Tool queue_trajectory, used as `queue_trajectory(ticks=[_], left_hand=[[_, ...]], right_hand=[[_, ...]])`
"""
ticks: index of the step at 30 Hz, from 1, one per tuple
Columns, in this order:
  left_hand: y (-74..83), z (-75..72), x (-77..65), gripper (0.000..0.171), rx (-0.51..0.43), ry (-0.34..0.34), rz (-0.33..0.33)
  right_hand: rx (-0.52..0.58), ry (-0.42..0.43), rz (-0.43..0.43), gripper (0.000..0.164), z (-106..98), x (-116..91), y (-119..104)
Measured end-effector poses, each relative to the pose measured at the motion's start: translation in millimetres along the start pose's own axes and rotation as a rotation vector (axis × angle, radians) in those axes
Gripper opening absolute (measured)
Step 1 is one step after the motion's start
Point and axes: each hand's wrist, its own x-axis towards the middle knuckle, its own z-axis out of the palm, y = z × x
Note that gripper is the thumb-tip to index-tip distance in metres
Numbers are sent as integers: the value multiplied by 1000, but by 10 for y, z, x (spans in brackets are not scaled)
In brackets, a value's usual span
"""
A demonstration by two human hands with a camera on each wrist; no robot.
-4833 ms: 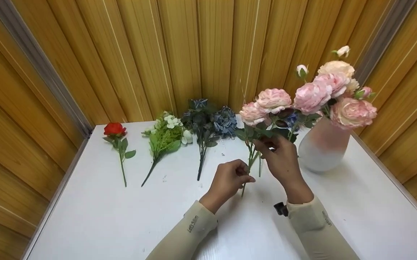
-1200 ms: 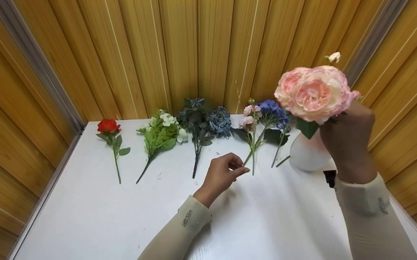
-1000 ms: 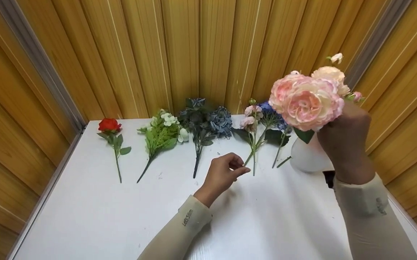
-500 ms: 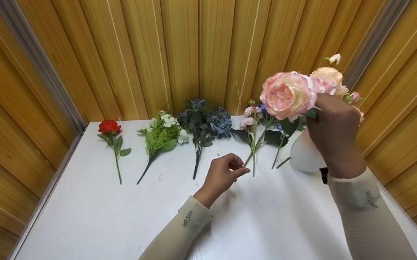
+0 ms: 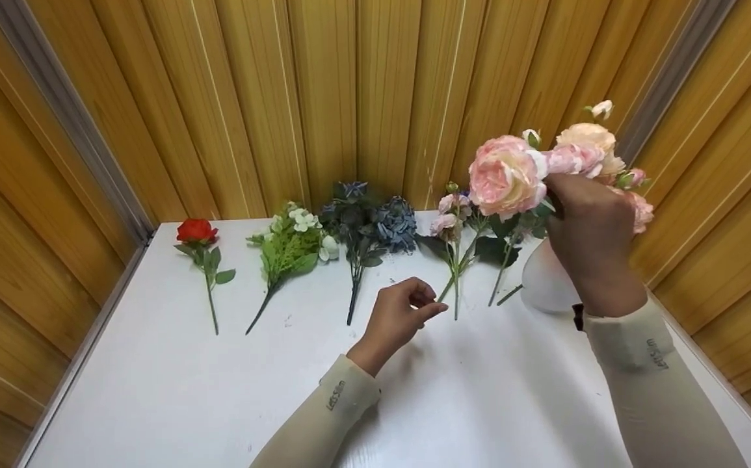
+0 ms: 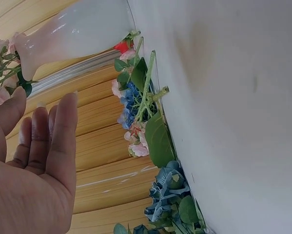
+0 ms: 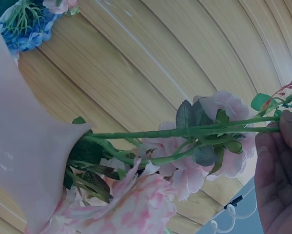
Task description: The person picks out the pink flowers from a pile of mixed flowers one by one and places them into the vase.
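The right hand hides most of the vase, which stands near the bench's back right corner; its mouth is out of sight from the head. The right grip pinches the held pink flower by its stem, above the bench near that corner, just in front of the vase's blooms. The right wrist view shows the stem reaching the vase's rim, but whether its tip is inside is hard to tell. The left hand holds nothing, its grip loosely spread, thumb apart from the fingers.

Along the back edge, from the left corner, lie 1 red flower, 1 green-and-white spray and 1 dark blue bunch with 2 large blooms visible. Farther right are 1 small pink sprig and 1 blue flower, mostly covered from the head by the held bloom. 4 stem ends show between the left hand and the vase.

The left wrist view also catches 1 red bloom beside the vase's base, partly cut off by leaves. The wood-panelled wall rises directly behind the bench.
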Motion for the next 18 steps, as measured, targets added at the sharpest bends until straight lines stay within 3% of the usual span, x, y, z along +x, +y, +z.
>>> queue_trajectory(ticks=[6,18], left_hand=[[-14,-3,6,19,18,4,6],[3,-18,16,19,7,3,-6]], right_hand=[[-8,41,-8,11,58,-20,47],[-13,-11,46,12,98,-56,108]])
